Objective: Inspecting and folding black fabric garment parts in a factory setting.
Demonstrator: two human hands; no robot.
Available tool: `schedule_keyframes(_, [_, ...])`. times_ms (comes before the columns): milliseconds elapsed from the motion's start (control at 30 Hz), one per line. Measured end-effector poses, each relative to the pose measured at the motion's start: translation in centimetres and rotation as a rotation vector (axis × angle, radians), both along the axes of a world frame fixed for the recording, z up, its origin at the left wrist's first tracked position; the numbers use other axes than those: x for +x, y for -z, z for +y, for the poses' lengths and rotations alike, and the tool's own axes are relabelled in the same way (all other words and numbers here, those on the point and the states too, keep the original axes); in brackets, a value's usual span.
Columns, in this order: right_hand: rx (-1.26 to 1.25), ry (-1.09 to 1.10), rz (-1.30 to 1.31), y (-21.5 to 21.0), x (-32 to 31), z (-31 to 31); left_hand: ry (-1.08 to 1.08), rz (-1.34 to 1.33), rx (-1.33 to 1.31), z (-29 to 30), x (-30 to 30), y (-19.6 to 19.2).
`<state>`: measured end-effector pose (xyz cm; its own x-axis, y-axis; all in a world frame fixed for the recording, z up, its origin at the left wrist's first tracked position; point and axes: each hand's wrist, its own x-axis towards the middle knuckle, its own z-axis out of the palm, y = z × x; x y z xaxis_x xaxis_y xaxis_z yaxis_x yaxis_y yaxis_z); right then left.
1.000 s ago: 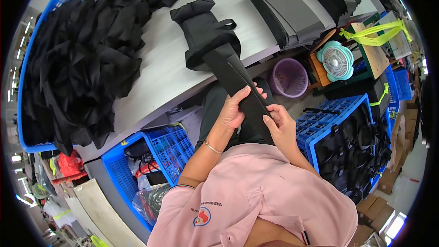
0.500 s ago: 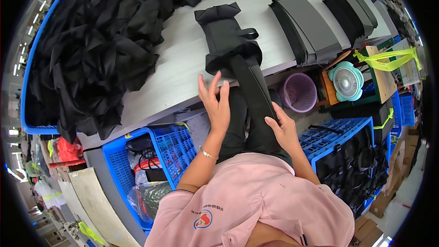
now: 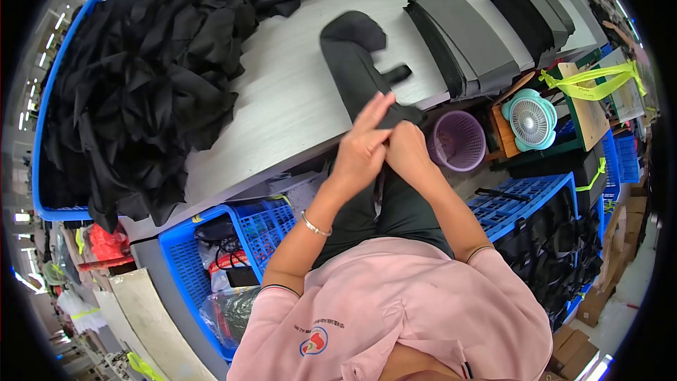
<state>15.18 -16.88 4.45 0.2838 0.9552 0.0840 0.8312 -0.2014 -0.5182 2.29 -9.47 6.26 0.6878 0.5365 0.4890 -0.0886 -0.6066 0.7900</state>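
Note:
A long black fabric sleeve (image 3: 349, 74) with a small side loop (image 3: 396, 74) lies across the table's near edge, its far end folded over and slightly blurred. At its near end my right hand (image 3: 410, 152) is closed, knuckles up, on the black fabric. My left hand (image 3: 357, 155) is right beside it, with fingers stretched out over the sleeve and the thumb side against the right hand. The stiff black panel is not visible now; whether it is inside the sleeve I cannot tell.
Black fabric pieces (image 3: 148, 77) heap over a blue crate at left. Stacks of dark grey panels (image 3: 465, 42) stand on the table (image 3: 275, 92) at right. Below are a purple basket (image 3: 458, 142), a teal fan (image 3: 530, 120), a blue crate (image 3: 264, 240) and another crate (image 3: 522, 204) holding black goods.
My hands have come together at the sleeve's near end. The panel held in my right hand has gone from sight, and the sleeve's far end has shifted and curled over.

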Motion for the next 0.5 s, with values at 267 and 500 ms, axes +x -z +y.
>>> schedule_keyframes(267, [0.383, 0.282, 1.336, 1.8, -0.6, 1.8, -0.35, -0.177, -0.256, -3.5, -5.8, -1.7])
schedule_keyframes(500, [0.355, 0.43, 1.665, -1.6, -0.9, 1.7, -0.46, 0.032, -0.04, -5.0, -4.1, -0.9])
